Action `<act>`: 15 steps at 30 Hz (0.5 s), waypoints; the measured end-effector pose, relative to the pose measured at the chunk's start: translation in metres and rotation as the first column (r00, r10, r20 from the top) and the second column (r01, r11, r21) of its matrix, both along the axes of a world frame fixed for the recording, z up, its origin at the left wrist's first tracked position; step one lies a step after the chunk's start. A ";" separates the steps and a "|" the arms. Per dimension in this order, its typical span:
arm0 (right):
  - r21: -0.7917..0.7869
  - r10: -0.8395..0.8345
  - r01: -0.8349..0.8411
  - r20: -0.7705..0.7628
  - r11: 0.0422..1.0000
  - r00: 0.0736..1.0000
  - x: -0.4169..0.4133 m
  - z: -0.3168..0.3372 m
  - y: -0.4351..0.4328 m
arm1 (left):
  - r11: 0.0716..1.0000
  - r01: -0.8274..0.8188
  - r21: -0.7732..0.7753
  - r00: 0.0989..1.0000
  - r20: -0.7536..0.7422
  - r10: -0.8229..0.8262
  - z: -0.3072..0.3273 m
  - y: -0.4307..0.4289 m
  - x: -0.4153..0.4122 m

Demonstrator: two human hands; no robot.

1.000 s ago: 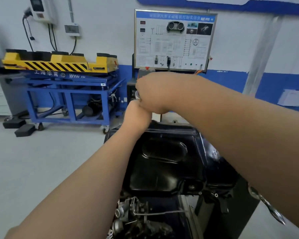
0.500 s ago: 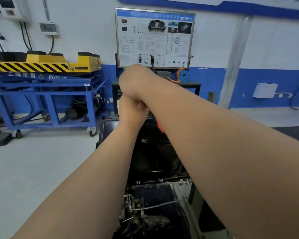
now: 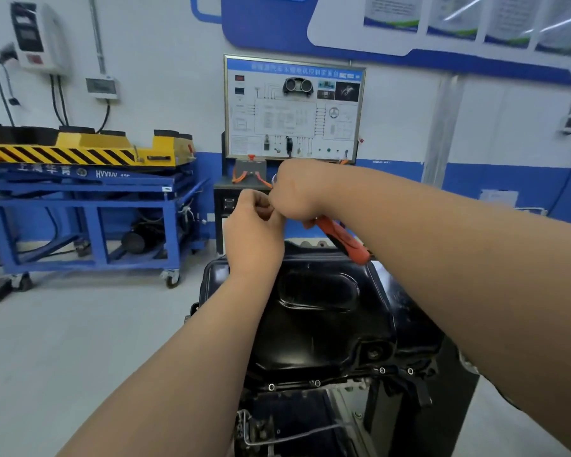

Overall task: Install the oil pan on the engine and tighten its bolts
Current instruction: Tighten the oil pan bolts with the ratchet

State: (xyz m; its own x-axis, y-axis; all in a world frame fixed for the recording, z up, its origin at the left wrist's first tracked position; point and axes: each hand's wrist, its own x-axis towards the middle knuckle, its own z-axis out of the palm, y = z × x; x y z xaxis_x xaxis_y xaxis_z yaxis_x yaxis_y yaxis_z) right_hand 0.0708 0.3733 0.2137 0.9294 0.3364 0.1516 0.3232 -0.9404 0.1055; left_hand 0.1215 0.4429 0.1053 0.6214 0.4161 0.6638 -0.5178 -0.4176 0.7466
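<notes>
Oil pan (image 3: 317, 311) sits in the lower centre of the frame, inverted on the engine (image 3: 277, 427), its flange down on the block. Small bright bolts (image 3: 317, 383) are already in place along the near flange edge; whether they are snug cannot be read. Judgement on handling: the pan looks like pressed, painted sheet metal, so stiff and moderately light. Its glossy skin is probably slippery if oily, and the flange is thin and easy to distort. Best taken by the two long flange edges or around the deep sump walls, not by the shallow recessed panel on top. The bolts are small, so even, moderate torque in a crosswise order seems wise. Right hand (image 3: 294, 189), in the upper centre, is closed around an orange-handled tool (image 3: 342, 240). The handle juts down and right over the far rim of the pan without touching it, and a glint of metal shows at the top of the fist. Left hand (image 3: 254, 225) is just beside and below the right, knuckles touching it and fingers curled toward the tool head. What they pinch, if anything, is hidden, so I cannot tell. Versus half a second ago, the hands were stacked right over left with only a sliver of orange showing. Now they sit side by side and most of the handle shows. The right forearm has swung toward the right of the frame, uncovering most of the pan top. The view has also tilted up, so more of the wall posters above the training board (image 3: 294, 107) appears.
</notes>
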 end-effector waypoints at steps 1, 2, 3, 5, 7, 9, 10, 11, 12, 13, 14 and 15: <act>-0.052 -0.005 0.006 0.014 0.999 1.000 0.001 0.001 -0.002 | 1.000 0.001 0.022 1.000 0.002 -0.001 -0.002 0.000 -0.001; -0.073 -0.013 0.017 0.052 0.997 0.999 0.001 0.003 -0.005 | 0.999 -0.005 0.052 1.000 0.007 0.004 -0.005 -0.001 -0.002; -0.074 -0.016 0.023 0.094 0.997 0.995 -0.002 0.006 -0.010 | 0.996 -0.015 0.083 1.000 0.014 0.014 -0.007 -0.001 -0.002; -0.129 -0.007 0.035 0.212 0.991 0.977 -0.005 0.010 -0.017 | 0.989 -0.043 0.141 0.998 0.055 0.036 -0.010 -0.002 -0.003; -0.219 0.029 0.039 0.300 0.975 0.954 -0.008 0.009 -0.019 | 0.984 -0.065 0.165 0.995 0.079 0.053 -0.013 -0.004 -0.004; -0.326 0.093 0.034 0.366 0.945 0.926 -0.011 0.008 -0.014 | 0.986 -0.045 0.161 0.997 0.076 0.033 -0.014 -0.004 -0.005; -0.366 0.116 0.035 0.381 0.930 0.917 -0.013 0.009 -0.012 | 0.986 -0.032 0.162 0.998 0.064 0.022 -0.014 -0.005 -0.006; -0.378 0.133 0.025 0.383 0.925 0.914 -0.013 0.009 -0.010 | 0.985 -0.035 0.166 0.998 0.052 0.027 -0.014 -0.005 -0.007; -0.379 0.143 0.017 0.392 0.925 0.909 -0.013 0.008 -0.009 | 0.985 -0.043 0.167 0.998 0.051 0.035 -0.015 -0.004 -0.007; -0.370 0.162 0.002 0.413 0.929 0.896 -0.012 0.007 -0.007 | 0.987 -0.057 0.152 0.998 0.045 0.051 -0.014 -0.004 -0.009; -0.349 0.173 -0.011 0.437 0.937 0.882 -0.011 0.006 -0.006 | 0.989 -0.071 0.130 0.997 0.032 0.067 -0.013 -0.004 -0.012; -0.306 0.170 -0.028 0.448 0.952 0.878 -0.008 0.005 -0.005 | 0.991 -0.076 0.107 0.997 0.008 0.076 -0.011 -0.004 -0.013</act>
State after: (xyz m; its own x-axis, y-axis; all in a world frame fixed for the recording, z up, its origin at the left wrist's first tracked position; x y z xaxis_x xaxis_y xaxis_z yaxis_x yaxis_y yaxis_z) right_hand 0.0628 0.3682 0.2187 0.7339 0.5166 0.4410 0.2591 -0.8131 0.5213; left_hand 0.1090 0.4388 0.0941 0.5883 0.3882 0.7094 -0.4841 -0.5336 0.6935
